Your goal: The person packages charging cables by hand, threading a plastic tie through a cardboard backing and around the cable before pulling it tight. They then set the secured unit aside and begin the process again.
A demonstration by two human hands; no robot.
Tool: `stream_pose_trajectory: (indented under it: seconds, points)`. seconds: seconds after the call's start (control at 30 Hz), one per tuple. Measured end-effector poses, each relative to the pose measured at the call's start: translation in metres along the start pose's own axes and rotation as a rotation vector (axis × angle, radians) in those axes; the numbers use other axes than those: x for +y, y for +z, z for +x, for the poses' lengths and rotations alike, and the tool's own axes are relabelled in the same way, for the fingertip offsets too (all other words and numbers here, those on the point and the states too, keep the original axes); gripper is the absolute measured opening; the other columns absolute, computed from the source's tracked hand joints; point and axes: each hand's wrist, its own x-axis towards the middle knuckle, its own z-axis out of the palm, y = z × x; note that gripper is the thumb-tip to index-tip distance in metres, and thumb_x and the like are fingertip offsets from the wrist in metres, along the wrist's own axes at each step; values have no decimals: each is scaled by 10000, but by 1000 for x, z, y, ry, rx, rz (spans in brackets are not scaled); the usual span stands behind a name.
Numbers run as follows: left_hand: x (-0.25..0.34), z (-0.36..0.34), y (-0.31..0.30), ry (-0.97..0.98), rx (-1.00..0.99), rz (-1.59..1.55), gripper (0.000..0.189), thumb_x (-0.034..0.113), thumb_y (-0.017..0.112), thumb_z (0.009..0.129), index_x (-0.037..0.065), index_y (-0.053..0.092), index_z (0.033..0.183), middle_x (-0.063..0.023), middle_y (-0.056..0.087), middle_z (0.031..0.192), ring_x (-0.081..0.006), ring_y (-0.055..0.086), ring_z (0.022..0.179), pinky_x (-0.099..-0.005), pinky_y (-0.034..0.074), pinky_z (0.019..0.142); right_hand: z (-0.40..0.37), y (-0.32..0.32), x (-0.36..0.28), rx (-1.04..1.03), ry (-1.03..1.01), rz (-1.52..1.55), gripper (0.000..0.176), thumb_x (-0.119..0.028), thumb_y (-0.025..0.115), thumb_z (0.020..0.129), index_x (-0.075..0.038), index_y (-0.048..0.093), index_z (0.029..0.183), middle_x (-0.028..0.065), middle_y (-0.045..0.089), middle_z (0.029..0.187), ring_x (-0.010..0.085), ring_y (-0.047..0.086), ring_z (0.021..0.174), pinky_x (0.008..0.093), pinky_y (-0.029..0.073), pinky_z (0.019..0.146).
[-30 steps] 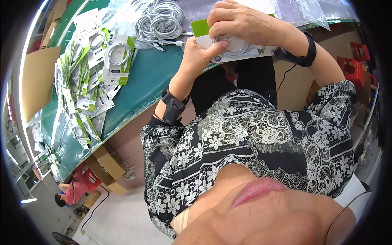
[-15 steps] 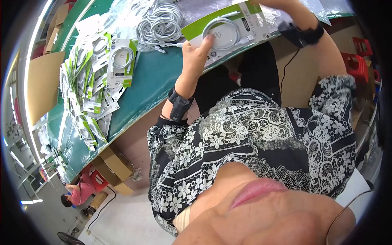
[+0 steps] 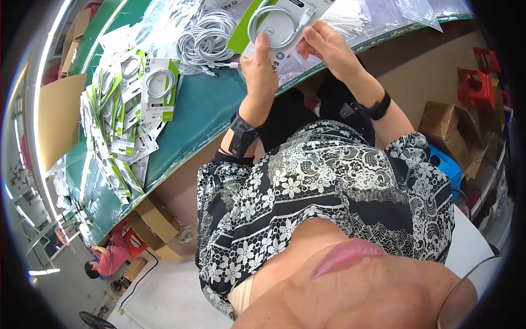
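Observation:
A packaged USB cable (image 3: 285, 26), a white coiled cable on a green-and-white card, is tilted up over the table's front edge. My left hand (image 3: 260, 74) grips its lower left part, thumb pressed on the front. My right hand (image 3: 337, 52) is at the card's lower right edge, fingers curled and pinched against it; the fingertips are partly hidden. Left of my hands lies a bundle of loose white cables (image 3: 208, 38), one connector end close to my left hand. Farther left, a heap of similar packaged cables (image 3: 118, 109) covers the table, one pack (image 3: 159, 90) lying face up on its right side.
The green table (image 3: 194, 118) runs diagonally, with clear plastic bags (image 3: 378, 27) and thin white strips (image 3: 345, 19) at the top. Cardboard boxes (image 3: 150, 227) stand on the floor at left. Red stools (image 3: 475, 90) and a carton (image 3: 452, 129) are at right. A person (image 3: 112, 255) sits at far left.
My right hand has come down from beyond the top right to the pack's lower right edge. The pack has moved up and left and is tilted more steeply.

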Motion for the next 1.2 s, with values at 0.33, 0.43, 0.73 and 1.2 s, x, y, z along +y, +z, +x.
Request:
stream_pose_trajectory:
  seconds: [0.33, 0.43, 0.73, 1.2]
  points:
    - [12, -16, -6, -337, -148, -157, 311, 146, 548, 906, 7, 486, 1178, -110, 586, 1101, -222, 625, 932, -399, 567, 736, 15, -18, 1, -7, -3, 19, 305, -273, 496, 955, -11, 536, 1106, 25, 574, 891, 84, 525, 729, 219, 451, 660]
    - [11, -20, -19, -359, -118, -6, 313, 129, 552, 903, 5, 485, 1182, -119, 592, 1095, -240, 626, 941, -414, 566, 760, 18, -21, 2, -32, 15, 36, 311, -275, 488, 959, -8, 534, 1113, 29, 571, 897, 87, 522, 725, 222, 452, 653]
    - [85, -16, -71, 4, 223, -161, 287, 92, 524, 914, 11, 486, 1186, -110, 616, 1062, -229, 640, 911, -374, 561, 776, 29, -29, 59, -175, 111, -293, 211, -149, 495, 947, -15, 559, 1097, 0, 538, 832, 67, 498, 694, 201, 431, 666]
    - [207, 56, -160, 374, 396, 196, 550, 125, 571, 895, -5, 264, 1333, -160, 593, 1055, -247, 616, 958, -351, 520, 856, 25, -55, 75, -132, 147, 225, 193, -100, 491, 947, 17, 556, 1086, 30, 564, 900, 74, 539, 763, 210, 460, 746]
